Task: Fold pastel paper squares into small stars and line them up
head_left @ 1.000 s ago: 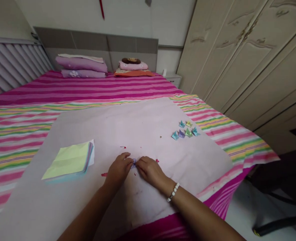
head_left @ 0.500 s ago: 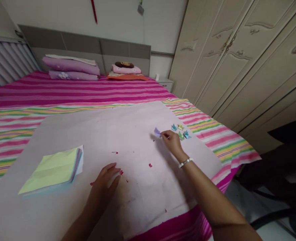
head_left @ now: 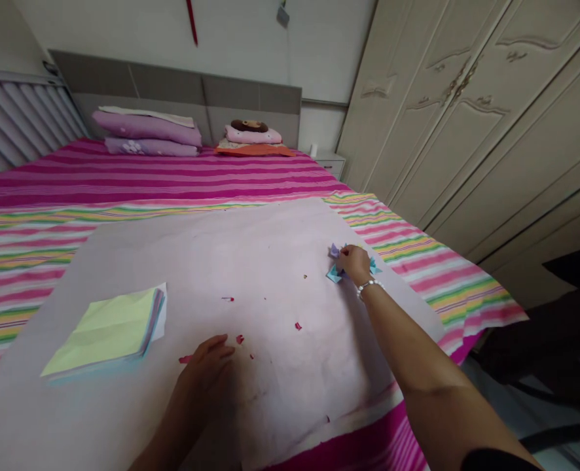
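My right hand [head_left: 356, 263] reaches to the right side of the pale sheet. Its fingertips are pinched at the edge of a small purple folded paper piece [head_left: 334, 250]. A light blue folded piece [head_left: 333, 275] lies just below those fingers, and another blue one [head_left: 375, 265] peeks out on the far side of the hand. The hand covers most of the other folded pieces. My left hand [head_left: 207, 366] rests low over the sheet with fingers stretched and a little apart, holding nothing. A red scrap [head_left: 239, 339] lies just off its fingertips, and a red strip [head_left: 185, 360] beside it.
The pale sheet [head_left: 211, 255] is spread over a striped bed cover [head_left: 432, 275]. At left lies a stack of coloured paper squares [head_left: 106, 327], yellow on top. A red-tipped pin-like piece [head_left: 228, 299] and another red scrap [head_left: 298, 326] lie mid-sheet. A wardrobe [head_left: 447, 118] stands at right.
My right hand has moved right with the purple piece, in among the other folded pieces, hiding most of them. My left hand has drawn slightly back from the red scrap.
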Demonstrator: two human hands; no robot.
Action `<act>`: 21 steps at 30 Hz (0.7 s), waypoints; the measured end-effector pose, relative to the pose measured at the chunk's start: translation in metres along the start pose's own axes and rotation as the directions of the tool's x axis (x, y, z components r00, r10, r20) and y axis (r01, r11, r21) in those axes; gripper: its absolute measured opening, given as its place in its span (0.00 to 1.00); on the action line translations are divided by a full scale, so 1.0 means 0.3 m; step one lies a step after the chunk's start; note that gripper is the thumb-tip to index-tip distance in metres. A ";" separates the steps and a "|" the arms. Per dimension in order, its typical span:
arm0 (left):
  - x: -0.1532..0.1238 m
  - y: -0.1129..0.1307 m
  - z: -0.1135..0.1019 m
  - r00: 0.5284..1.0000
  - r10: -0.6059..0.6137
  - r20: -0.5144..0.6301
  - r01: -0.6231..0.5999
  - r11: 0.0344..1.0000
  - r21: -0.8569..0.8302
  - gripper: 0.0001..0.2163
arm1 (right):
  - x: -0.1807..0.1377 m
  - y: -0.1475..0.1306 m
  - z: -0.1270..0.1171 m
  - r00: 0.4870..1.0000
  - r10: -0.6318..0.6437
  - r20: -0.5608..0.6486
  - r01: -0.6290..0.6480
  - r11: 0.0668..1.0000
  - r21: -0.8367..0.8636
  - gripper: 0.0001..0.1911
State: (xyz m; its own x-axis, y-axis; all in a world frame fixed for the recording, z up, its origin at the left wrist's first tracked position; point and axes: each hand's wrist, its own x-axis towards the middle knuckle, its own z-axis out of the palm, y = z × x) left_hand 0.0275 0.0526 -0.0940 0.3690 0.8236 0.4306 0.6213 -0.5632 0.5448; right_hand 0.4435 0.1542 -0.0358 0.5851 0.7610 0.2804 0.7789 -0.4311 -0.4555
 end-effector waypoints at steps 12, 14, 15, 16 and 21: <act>-0.041 -0.021 -0.020 0.998 -0.057 -0.008 0.057 0.998 0.008 0.09 | -0.029 -0.010 -0.011 0.993 -0.043 -0.107 0.053 0.994 0.091 0.10; -0.044 -0.029 -0.033 0.998 -0.063 -0.022 0.063 0.998 -0.008 0.09 | -0.055 -0.005 -0.031 0.981 -0.038 -0.191 0.065 0.989 0.137 0.12; -0.046 -0.032 -0.040 0.997 -0.074 -0.030 0.074 0.997 -0.013 0.10 | -0.074 -0.003 -0.039 0.972 -0.032 -0.232 0.071 0.984 0.162 0.12; -0.047 -0.035 -0.046 0.995 -0.089 -0.041 0.088 0.996 -0.016 0.09 | -0.099 -0.003 -0.045 0.963 -0.029 -0.266 0.081 0.979 0.189 0.12; -0.059 -0.033 -0.060 0.990 -0.130 -0.061 0.130 0.992 0.000 0.09 | -0.312 -0.066 -0.019 0.942 -0.122 -0.311 0.225 0.921 0.319 0.09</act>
State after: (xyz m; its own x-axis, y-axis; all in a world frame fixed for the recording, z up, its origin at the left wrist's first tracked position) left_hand 0.0024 0.0425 -0.0939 0.2425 0.8842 0.3992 0.6641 -0.4513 0.5961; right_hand 0.3747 0.0886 -0.0482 0.5262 0.6189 0.5831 0.7769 -0.0712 -0.6255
